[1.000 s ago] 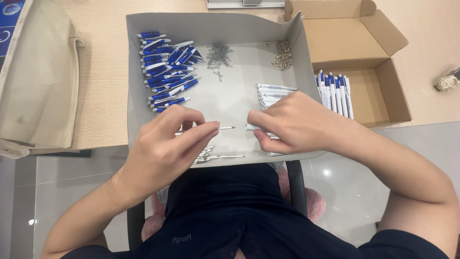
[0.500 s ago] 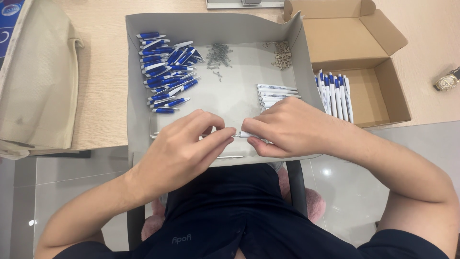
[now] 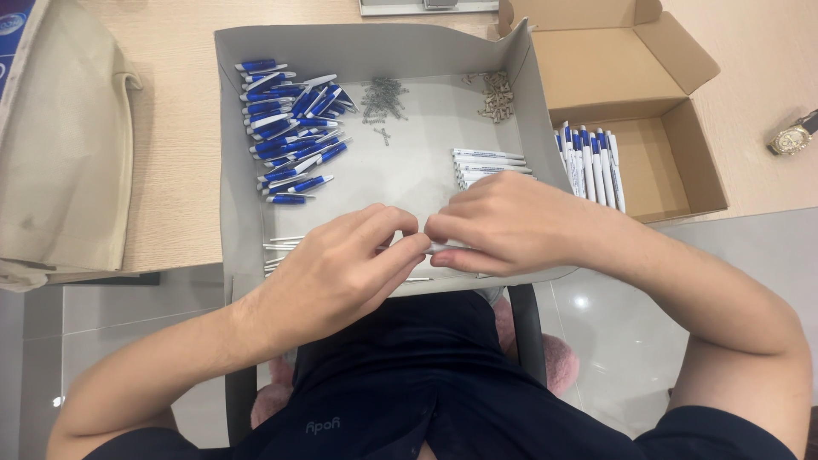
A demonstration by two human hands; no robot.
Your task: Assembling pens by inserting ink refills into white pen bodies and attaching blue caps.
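My left hand (image 3: 341,273) and my right hand (image 3: 503,226) meet over the near edge of a grey cardboard tray (image 3: 234,170). Together they grip a thin white pen part (image 3: 434,247), mostly hidden by the fingers. Thin metal refills (image 3: 281,245) lie in the tray just left of my left hand. Behind my right hand rests a stack of white pen barrels (image 3: 486,163). A pile of blue and white pen pieces (image 3: 290,128) fills the tray's far left.
Small metal springs (image 3: 382,98) and tiny beige parts (image 3: 496,95) sit at the tray's back. An open brown box (image 3: 648,162) on the right holds finished blue and white pens (image 3: 590,162). A wristwatch (image 3: 792,136) lies far right, a beige bag (image 3: 64,145) left.
My left hand has moved right from the refills and closed in on my right hand, so the fingertips of both now meet on the pen part.
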